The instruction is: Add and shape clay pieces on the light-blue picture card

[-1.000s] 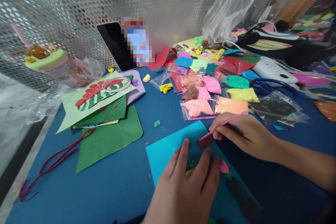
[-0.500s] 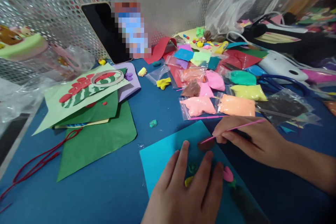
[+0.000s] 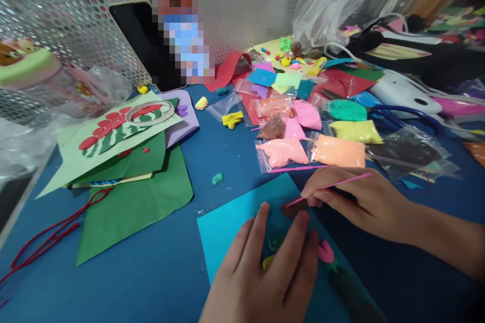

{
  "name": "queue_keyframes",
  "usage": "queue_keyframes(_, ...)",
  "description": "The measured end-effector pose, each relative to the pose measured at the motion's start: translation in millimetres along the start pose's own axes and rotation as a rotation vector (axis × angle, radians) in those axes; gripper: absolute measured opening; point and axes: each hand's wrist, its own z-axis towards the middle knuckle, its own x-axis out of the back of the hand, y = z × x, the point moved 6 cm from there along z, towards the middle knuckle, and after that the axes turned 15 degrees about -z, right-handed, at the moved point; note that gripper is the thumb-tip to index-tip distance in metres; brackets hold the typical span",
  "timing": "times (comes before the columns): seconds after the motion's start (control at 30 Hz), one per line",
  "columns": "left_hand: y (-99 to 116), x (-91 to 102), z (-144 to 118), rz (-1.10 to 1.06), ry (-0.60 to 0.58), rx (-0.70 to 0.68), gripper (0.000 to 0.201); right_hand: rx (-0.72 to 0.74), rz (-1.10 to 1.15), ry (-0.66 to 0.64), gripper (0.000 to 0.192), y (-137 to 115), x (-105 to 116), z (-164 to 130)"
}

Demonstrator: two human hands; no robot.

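Observation:
A blue sheet of paper lies on the table in front of me. Spread over it, my left hand presses down with its fingers apart. Green clay and yellow clay show between those fingers. My right hand pinches a thin pink clay tool, whose tip touches a flat brown clay piece on the paper. Right of my left hand sits a pink clay shape with a green bit below it. A dark patch on the paper's lower right is hard to make out.
Bagged clay, including a peach bag and a yellow bag, lies beyond my right hand. At left are green papers, a tape roll and red cord. A phone leans against the perforated metal panel.
The whole view has shifted slightly, so everything appears a little further left. The pink tool's tip stays at the brown clay, and my left hand keeps its place on the paper.

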Motion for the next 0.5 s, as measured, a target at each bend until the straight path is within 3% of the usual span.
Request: queue_keyframes(0.5,1.1,-2.7,0.1,0.063,-0.055,-0.018,0.035,-0.008,-0.005,-0.008,0.017,5.5,0.4,-3.1)
